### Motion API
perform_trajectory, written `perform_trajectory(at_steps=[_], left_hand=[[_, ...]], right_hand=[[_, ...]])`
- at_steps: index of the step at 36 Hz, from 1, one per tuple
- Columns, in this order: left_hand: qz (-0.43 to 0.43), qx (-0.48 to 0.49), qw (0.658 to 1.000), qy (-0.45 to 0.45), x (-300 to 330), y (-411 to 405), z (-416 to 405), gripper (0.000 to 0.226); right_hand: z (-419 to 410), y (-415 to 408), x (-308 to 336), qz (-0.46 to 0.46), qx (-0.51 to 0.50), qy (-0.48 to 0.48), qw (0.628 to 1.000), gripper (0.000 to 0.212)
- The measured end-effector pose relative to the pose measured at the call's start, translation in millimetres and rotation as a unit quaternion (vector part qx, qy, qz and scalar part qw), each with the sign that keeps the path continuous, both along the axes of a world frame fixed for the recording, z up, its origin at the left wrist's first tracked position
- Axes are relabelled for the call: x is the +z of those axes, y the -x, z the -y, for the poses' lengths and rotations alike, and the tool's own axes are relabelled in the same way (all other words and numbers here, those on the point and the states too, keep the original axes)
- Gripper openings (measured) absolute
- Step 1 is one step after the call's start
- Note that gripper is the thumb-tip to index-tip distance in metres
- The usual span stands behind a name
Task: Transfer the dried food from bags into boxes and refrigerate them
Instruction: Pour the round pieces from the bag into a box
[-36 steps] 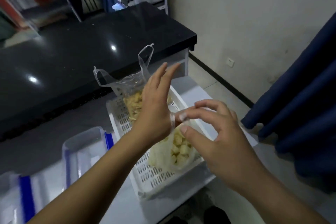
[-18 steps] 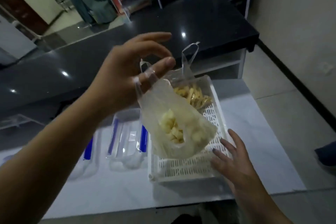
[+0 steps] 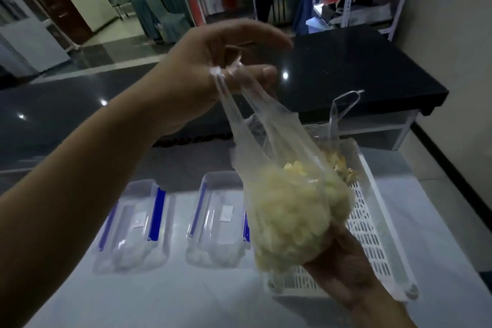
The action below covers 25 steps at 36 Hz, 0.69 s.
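Below our left hand [image 3: 213, 66], whose fingers pinch its handles, the bag [image 3: 287, 210] hangs full, our right hand [image 3: 343, 261] cupping its underside, while both boxes [image 3: 133, 226] beyond our fingertips remain lidded, unfilled, unrefrigerated.

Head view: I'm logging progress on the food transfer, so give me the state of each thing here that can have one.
lifted bag: off the table, holding pale food pieces, not emptied.
left hand: pinches the lifted bag's handles.
right hand: supports the bag from below; fingers hidden.
second bag: in the white basket, handles up, food inside.
left box: lid on.
right box: lid on.
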<state>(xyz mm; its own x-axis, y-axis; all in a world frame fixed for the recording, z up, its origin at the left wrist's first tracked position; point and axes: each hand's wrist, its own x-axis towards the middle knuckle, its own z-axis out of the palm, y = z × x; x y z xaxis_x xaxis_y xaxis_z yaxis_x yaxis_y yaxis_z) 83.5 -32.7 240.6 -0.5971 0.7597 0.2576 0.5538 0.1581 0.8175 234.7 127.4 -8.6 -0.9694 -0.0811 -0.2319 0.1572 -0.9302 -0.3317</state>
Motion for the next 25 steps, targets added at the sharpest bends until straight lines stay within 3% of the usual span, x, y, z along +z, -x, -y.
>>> perform_trajectory(at_steps=[4,7,10,11,13,15,18,25], left_hand=[[0.080,-0.072,0.992,0.069,-29,31,72,0.038],[0.138,-0.099,0.984,0.050,-60,50,114,0.035],[0.180,-0.113,0.977,0.031,-90,62,141,0.036],[0.198,-0.124,0.972,0.021,-99,65,148,0.038],[0.228,-0.143,0.963,-0.001,-116,71,158,0.045],[0.244,-0.159,0.957,-0.014,-127,77,166,0.050],[0.189,-0.166,0.967,0.022,-138,86,174,0.051],[-0.027,-0.047,0.995,0.087,-176,97,177,0.039]], right_hand=[[22,1,-11,-0.011,0.074,0.017,0.997,0.048],[31,-7,-25,-0.004,0.034,-0.090,0.995,0.055],[41,-12,-24,0.042,0.018,-0.116,0.992,0.051],[45,-10,-22,0.070,0.005,-0.138,0.988,0.055],[46,-7,-29,0.113,-0.011,-0.176,0.978,0.084],[53,-7,-25,0.120,-0.015,-0.153,0.981,0.081],[60,-4,-25,0.190,-0.057,-0.233,0.952,0.052],[61,2,-2,0.206,-0.067,-0.383,0.898,0.045]])
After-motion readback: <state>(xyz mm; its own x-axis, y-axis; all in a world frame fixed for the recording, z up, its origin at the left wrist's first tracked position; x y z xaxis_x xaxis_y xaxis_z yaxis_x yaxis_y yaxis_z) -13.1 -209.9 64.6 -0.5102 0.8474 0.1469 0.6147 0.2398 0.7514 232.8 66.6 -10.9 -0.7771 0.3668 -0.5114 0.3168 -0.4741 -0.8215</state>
